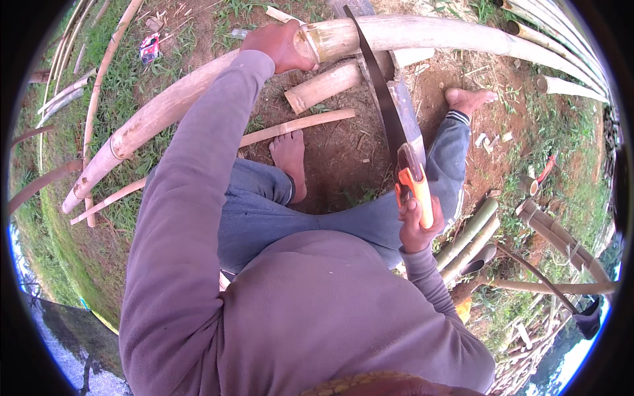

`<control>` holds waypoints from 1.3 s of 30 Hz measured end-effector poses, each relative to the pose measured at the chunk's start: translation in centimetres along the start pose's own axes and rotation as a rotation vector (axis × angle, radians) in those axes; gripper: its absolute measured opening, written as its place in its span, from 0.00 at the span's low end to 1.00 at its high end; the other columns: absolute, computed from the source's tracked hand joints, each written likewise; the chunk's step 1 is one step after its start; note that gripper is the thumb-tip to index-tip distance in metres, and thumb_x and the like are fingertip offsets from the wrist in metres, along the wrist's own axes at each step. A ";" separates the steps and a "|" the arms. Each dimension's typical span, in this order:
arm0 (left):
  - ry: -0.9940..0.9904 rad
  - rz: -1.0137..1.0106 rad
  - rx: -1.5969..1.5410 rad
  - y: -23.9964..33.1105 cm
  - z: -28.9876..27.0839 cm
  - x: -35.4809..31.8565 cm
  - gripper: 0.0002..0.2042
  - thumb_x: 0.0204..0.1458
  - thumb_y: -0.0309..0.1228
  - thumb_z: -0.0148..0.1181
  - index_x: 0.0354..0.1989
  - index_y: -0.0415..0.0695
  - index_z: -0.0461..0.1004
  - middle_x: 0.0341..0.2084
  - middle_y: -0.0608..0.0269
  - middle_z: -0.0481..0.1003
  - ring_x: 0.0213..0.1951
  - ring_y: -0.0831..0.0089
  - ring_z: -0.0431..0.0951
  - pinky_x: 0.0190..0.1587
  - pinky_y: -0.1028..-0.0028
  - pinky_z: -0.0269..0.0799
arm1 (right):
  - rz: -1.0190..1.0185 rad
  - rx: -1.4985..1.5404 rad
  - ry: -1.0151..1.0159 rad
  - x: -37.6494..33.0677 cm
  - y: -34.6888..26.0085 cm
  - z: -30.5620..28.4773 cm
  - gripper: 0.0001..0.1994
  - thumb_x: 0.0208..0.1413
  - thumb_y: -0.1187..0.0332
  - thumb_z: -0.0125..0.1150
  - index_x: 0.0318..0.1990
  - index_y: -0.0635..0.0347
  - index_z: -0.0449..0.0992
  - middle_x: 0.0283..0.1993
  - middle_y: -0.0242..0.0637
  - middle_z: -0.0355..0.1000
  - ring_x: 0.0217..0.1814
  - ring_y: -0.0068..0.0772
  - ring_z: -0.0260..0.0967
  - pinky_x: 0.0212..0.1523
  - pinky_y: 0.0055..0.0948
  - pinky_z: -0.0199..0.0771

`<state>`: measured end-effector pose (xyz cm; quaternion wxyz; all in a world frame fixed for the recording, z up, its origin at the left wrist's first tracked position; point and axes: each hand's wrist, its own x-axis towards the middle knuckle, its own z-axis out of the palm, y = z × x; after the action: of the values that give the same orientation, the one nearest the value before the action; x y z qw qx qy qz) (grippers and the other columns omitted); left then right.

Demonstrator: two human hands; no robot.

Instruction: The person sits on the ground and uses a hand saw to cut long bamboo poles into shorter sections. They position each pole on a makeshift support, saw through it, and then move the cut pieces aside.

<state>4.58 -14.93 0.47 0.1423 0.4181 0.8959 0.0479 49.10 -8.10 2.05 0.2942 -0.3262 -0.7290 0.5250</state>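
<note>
A long pale bamboo pole [436, 34] runs across the top of the view. My left hand [281, 47] is closed around it beside a ringed joint. Another bamboo length [155, 112] stretches to the lower left past my left forearm; whether it is the same pole is hidden by my hand. My right hand [421, 224] grips the orange handle of a hand saw [383, 92]. Its dark blade crosses the pole just right of my left hand; how deep it sits cannot be made out. Beneath the pole lies a grey wooden beam [408, 112].
A short bamboo piece [323, 86] and a split strip [297, 125] lie near my bare feet. Several poles [555, 33] fill the upper right. Cut bamboo [472, 231] and an orange-handled tool [547, 169] lie at right. A red packet [150, 48] rests on the grass.
</note>
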 end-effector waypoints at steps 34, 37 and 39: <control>-0.023 0.018 0.007 1.7 -0.9 0.8 0.51 0.35 0.65 0.74 0.69 0.47 0.72 0.53 0.47 0.84 0.53 0.48 0.85 0.57 0.54 0.79 | -0.125 -0.062 0.068 15.7 0.6 10.3 0.11 0.63 0.66 0.75 0.40 0.64 0.80 0.28 0.35 0.77 0.29 0.20 0.71 0.32 0.28 0.73; -0.025 0.024 0.008 0.5 -0.5 0.3 0.52 0.34 0.66 0.75 0.68 0.47 0.72 0.52 0.47 0.84 0.53 0.48 0.85 0.58 0.54 0.79 | -0.051 -0.060 0.047 12.7 -0.2 9.0 0.10 0.64 0.67 0.74 0.42 0.65 0.81 0.29 0.36 0.78 0.29 0.20 0.72 0.32 0.28 0.73; 0.010 0.020 0.003 -1.0 0.4 0.9 0.53 0.34 0.66 0.75 0.69 0.48 0.72 0.52 0.46 0.84 0.54 0.48 0.85 0.58 0.54 0.79 | -0.057 -0.081 0.009 7.9 -0.2 5.2 0.09 0.65 0.69 0.71 0.44 0.66 0.81 0.31 0.37 0.80 0.30 0.22 0.76 0.33 0.28 0.75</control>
<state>3.38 -14.94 -0.32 0.1369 0.4272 0.8923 0.0503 40.19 -4.93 1.49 0.2990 -0.3194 -0.7573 0.4849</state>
